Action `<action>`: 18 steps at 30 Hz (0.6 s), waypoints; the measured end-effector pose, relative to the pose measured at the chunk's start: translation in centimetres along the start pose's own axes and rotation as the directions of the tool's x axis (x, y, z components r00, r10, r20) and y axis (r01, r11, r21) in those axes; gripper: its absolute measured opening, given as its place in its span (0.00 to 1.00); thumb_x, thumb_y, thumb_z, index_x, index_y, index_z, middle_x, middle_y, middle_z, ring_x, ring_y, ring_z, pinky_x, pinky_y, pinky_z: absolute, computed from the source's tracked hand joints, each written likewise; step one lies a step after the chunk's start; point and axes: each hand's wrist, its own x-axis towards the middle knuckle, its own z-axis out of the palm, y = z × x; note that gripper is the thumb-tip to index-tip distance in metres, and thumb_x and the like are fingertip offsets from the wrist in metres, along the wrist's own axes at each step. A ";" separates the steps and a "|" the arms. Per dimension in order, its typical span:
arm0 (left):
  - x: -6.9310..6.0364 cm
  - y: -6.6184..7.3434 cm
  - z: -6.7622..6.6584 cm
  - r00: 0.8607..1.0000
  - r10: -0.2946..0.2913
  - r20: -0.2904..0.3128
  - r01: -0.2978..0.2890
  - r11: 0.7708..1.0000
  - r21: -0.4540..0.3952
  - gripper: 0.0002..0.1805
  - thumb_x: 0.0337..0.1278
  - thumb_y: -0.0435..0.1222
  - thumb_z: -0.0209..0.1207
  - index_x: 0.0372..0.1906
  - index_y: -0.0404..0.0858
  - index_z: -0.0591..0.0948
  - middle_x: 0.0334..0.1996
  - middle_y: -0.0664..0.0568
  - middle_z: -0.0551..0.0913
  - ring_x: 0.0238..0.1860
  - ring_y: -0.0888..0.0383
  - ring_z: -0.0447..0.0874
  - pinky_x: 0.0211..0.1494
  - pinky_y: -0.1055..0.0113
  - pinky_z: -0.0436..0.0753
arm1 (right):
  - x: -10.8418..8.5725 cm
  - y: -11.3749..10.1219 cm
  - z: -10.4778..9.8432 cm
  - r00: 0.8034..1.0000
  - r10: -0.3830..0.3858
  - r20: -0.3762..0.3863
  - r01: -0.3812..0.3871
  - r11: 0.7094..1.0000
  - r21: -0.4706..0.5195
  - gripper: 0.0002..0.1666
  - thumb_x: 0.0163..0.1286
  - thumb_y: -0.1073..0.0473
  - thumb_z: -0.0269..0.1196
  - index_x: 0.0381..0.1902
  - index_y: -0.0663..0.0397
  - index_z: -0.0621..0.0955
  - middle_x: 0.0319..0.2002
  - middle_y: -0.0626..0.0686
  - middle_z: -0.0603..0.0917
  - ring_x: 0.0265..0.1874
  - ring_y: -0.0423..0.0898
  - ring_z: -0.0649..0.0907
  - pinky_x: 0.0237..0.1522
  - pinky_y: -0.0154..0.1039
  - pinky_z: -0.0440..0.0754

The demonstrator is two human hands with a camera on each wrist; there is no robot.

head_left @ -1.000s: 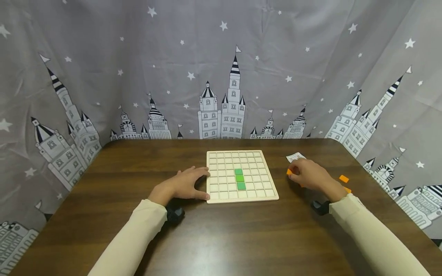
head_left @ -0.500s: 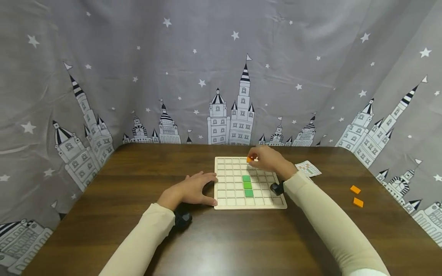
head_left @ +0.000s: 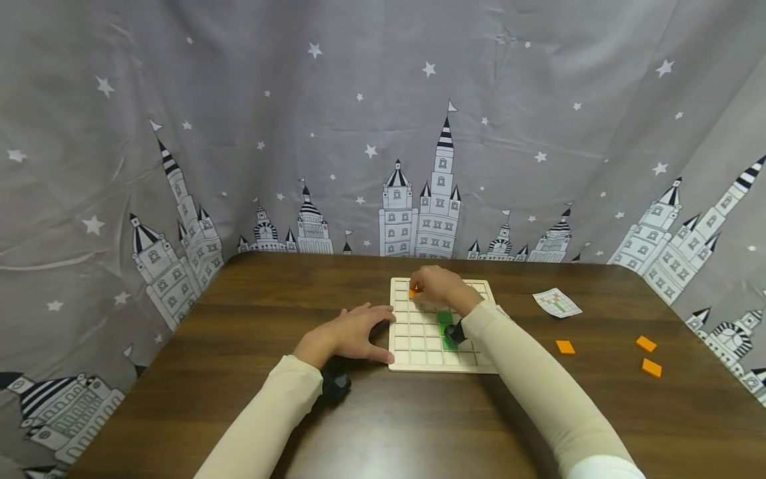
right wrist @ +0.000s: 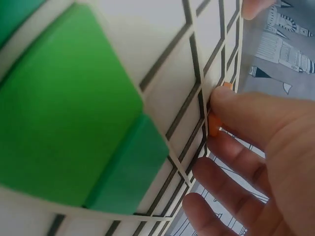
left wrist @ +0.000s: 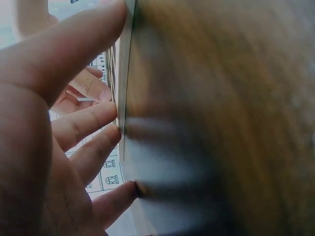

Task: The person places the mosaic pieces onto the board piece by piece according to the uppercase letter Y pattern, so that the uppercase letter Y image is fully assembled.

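A pale wooden grid board (head_left: pixel 413 340) lies mid-table, with a column of green tiles (head_left: pixel 445 317) partly covered by my right wrist. Over the board's far left cells, my right hand (head_left: pixel 439 287) pinches an orange tile (right wrist: pixel 213 125) between thumb and index finger. The tile is at the grid surface in the right wrist view; whether it sits inside a cell I cannot tell. My left hand (head_left: pixel 356 332) has its fingers spread, with thumb and fingertips touching the board's left edge. The left wrist view shows those fingers (left wrist: pixel 88 125) along the board's thin side.
Right of the board lies a small card (head_left: pixel 557 303) with a coloured grid pattern. Loose orange tiles lie near it: one orange tile (head_left: pixel 565 347) closer in, two others farther right. A grey castle-print curtain (head_left: pixel 371 100) hangs behind the brown wooden table (head_left: pixel 335 432).
My right hand has carried an orange tile from the right side of the table onto the board, then leftward across it. My left hand stays at the board's edge. The head view has shifted.
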 end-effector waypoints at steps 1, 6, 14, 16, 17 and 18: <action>0.0 0.0 0.1 1.000 0.001 0.001 -0.001 1.000 -0.001 0.41 0.51 0.56 0.72 0.69 0.46 0.73 0.76 0.52 0.64 0.77 0.36 0.50 0.67 0.24 0.50 | 0.0 0.0 0.1 1.000 0.017 0.010 -0.017 1.000 -0.004 0.07 0.70 0.57 0.69 0.43 0.49 0.87 0.40 0.47 0.86 0.41 0.45 0.84 0.45 0.45 0.82; 0.2 -0.1 0.4 1.000 -0.002 -0.008 0.002 1.000 0.002 0.42 0.51 0.57 0.73 0.69 0.46 0.73 0.76 0.52 0.64 0.77 0.36 0.51 0.67 0.24 0.50 | -0.1 -0.1 0.2 0.998 0.068 0.011 -0.069 0.997 0.035 0.07 0.69 0.56 0.70 0.43 0.48 0.88 0.43 0.47 0.88 0.43 0.45 0.85 0.47 0.47 0.83; 0.2 -0.2 0.6 1.000 -0.011 0.011 0.011 1.000 -0.006 0.43 0.51 0.58 0.72 0.70 0.46 0.73 0.76 0.52 0.63 0.77 0.36 0.50 0.66 0.24 0.50 | -0.1 0.1 0.3 0.993 0.113 0.031 -0.115 0.990 0.079 0.11 0.69 0.55 0.70 0.48 0.46 0.89 0.46 0.46 0.88 0.47 0.46 0.85 0.50 0.46 0.82; 0.3 -0.2 0.5 1.000 -0.010 0.010 0.010 1.000 -0.001 0.43 0.51 0.58 0.72 0.70 0.45 0.73 0.76 0.51 0.63 0.77 0.36 0.51 0.66 0.23 0.50 | 0.0 0.1 0.2 0.991 0.129 0.035 -0.132 0.987 0.093 0.11 0.68 0.55 0.71 0.48 0.46 0.90 0.47 0.45 0.88 0.48 0.46 0.85 0.51 0.46 0.82; 0.3 -0.2 0.3 1.000 -0.010 0.008 0.010 1.000 0.003 0.43 0.51 0.58 0.72 0.70 0.45 0.73 0.76 0.51 0.63 0.77 0.36 0.51 0.66 0.23 0.50 | 0.0 0.0 0.0 0.990 0.137 0.034 -0.139 0.985 0.104 0.11 0.68 0.55 0.71 0.47 0.46 0.90 0.47 0.45 0.88 0.47 0.46 0.85 0.51 0.46 0.82; 0.3 -0.2 0.2 1.000 -0.010 0.006 0.010 1.000 0.007 0.43 0.51 0.57 0.72 0.70 0.45 0.73 0.76 0.51 0.63 0.77 0.36 0.51 0.66 0.23 0.50 | 0.1 -0.1 -0.1 0.990 0.138 0.031 -0.141 0.984 0.113 0.10 0.67 0.56 0.71 0.46 0.46 0.90 0.47 0.45 0.88 0.47 0.46 0.85 0.51 0.45 0.81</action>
